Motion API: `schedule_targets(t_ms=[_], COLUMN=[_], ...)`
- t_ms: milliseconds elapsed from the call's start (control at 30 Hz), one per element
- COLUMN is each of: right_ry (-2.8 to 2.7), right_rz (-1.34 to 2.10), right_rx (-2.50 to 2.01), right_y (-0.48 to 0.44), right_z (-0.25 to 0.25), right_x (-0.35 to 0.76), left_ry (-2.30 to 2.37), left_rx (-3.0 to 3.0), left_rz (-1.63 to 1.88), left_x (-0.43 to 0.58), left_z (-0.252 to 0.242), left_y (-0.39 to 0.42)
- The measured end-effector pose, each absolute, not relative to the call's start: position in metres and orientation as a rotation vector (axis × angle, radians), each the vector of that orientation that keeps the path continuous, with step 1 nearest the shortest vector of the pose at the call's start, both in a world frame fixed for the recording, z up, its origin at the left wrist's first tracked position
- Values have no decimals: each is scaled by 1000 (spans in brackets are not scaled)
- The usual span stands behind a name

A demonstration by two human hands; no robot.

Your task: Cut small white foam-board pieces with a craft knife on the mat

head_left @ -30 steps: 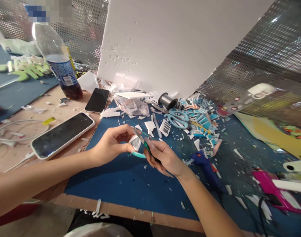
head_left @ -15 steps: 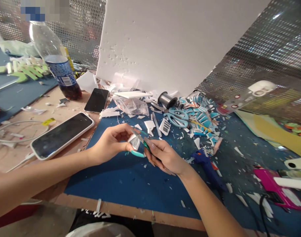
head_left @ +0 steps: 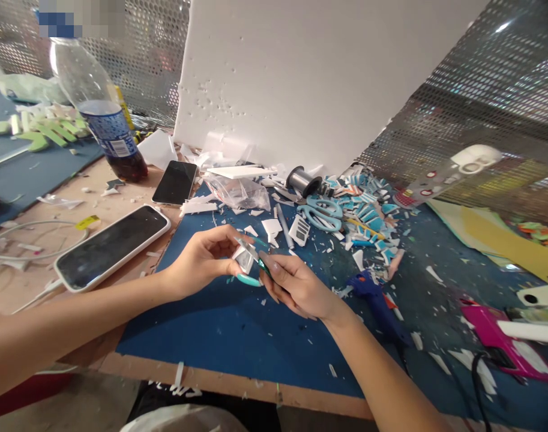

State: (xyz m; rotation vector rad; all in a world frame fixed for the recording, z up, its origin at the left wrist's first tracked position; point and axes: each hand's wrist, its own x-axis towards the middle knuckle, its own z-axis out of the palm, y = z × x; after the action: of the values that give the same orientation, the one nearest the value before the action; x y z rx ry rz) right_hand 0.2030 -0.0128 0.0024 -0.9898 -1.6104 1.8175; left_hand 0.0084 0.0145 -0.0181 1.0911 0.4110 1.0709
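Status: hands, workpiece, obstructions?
Left hand pinching small white piece. Right hand holding green-handled metal tool at it, contact unclear. Blue scissors, white scraps beyond, apart from hands.

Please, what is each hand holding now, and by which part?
The left hand pinches a small white-and-teal piece by its left side. The right hand grips a bladed tool by its green handle.

At your left, a phone (head_left: 114, 249) on the counter (head_left: 91, 174), a second phone (head_left: 174, 182) beyond, a bottle (head_left: 107, 132), ahead of you a spool (head_left: 303, 181) near scissors (head_left: 321, 216), a white board (head_left: 292, 78) behind, at your right a glue gun (head_left: 375, 300), a yellow sheet (head_left: 499, 231)
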Motion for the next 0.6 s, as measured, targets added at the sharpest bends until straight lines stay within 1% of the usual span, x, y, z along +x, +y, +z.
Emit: schedule_targets(t_ms=[233, 600], right_ry=[-1557, -1587], right_rz=[1851, 1850], right_rx=[-948, -973], right_y=[-15, -14], right_z=[5, 3], right_x=[200, 200], left_ry=[374, 475], left_rx=[1078, 1089], left_rz=[1083, 1066], left_x=[9, 11], left_z=[-18, -17], left_y=[14, 14])
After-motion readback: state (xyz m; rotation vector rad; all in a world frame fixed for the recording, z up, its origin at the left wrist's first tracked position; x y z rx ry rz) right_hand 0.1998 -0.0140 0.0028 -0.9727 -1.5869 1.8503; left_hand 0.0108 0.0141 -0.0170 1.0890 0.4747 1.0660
